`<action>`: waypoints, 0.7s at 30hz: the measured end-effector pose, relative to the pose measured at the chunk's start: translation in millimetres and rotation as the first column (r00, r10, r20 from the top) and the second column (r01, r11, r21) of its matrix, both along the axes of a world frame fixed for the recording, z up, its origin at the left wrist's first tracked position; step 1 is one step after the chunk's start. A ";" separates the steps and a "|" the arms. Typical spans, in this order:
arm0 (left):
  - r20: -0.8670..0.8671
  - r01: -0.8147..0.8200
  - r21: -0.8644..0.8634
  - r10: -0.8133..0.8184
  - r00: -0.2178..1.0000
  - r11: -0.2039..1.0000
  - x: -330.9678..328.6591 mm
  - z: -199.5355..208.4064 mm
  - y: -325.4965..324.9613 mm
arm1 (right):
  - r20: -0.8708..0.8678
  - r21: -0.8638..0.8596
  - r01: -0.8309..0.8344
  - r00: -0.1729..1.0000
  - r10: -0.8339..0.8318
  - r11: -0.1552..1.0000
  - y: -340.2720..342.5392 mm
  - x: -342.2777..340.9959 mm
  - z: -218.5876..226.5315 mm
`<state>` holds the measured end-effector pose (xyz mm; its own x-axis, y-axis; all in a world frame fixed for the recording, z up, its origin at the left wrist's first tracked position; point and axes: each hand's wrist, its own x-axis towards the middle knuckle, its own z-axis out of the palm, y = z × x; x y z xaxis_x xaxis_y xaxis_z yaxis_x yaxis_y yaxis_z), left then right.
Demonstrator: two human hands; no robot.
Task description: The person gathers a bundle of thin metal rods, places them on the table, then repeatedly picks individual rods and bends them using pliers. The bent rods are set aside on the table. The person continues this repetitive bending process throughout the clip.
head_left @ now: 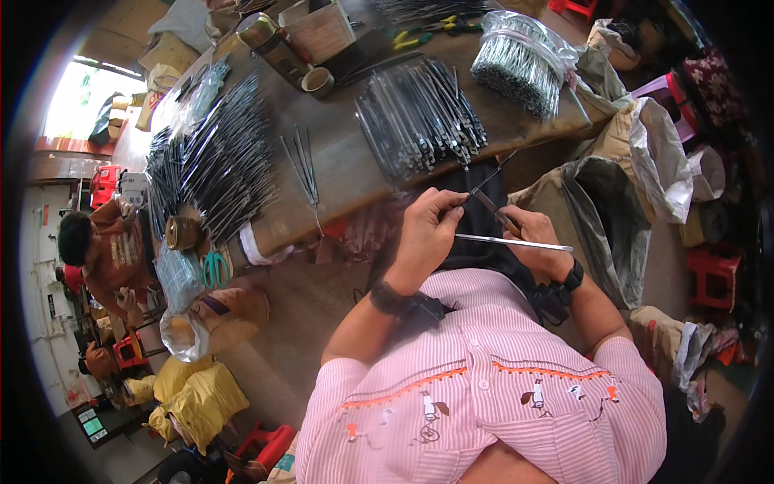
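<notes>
Above my lap, the fingers of my left hand pinch a thin dark metal strip that points up and away toward the table edge. My right hand is wrapped around a flat, narrow-bladed tool with a brown handle; whether it is a knife or a file I cannot tell. The blade lies close to the dark strip, near my left fingertips. A slim silvery rod also runs across my right hand, its left end reaching toward my left hand. How that rod is held is hidden.
On the wooden table lie dark metal strips, a larger dark pile and a plastic-wrapped silvery bundle. Yellow-handled pliers sit farther back. Open sacks stand right. Another person sits at far left.
</notes>
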<state>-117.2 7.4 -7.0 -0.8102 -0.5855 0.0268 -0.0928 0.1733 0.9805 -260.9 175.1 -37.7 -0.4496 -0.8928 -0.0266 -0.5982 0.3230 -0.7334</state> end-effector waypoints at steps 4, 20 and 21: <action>0.077 0.034 -0.098 -0.026 0.997 0.995 3.8 9.9 -4.9 | 0.045 -0.035 0.017 0.999 -0.015 0.999 -2.1 1.9 0.5; 0.152 -0.180 -0.427 0.266 0.952 0.886 52.2 10.3 -15.7 | 0.119 -0.020 0.024 0.993 -0.021 1.000 -43.7 18.1 -0.4; 0.181 -0.168 -0.407 0.260 0.948 0.898 55.8 12.9 -16.8 | 0.106 -0.025 0.032 0.994 -0.029 0.999 -44.3 17.5 0.3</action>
